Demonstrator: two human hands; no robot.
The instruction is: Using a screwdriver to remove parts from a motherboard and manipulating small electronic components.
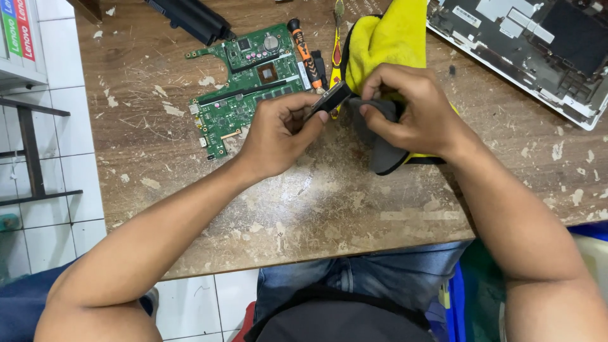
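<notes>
Laptop chassis cut off top right; yellow cloth partly under right hand.

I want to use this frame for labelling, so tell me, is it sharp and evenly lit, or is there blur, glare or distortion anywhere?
Head view: light is soft and even, with only faint shadows under the left hand and right hand; circuit board and table are sharp; no strong glare; the small dark part between the hands is too dark for detail; the wide lens bends the edges slightly.

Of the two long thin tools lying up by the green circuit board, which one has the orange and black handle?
The screwdriver lying right beside the green circuit board. The other tool, the toothbrush, is yellow and red and lies against the yellow cloth.
</notes>
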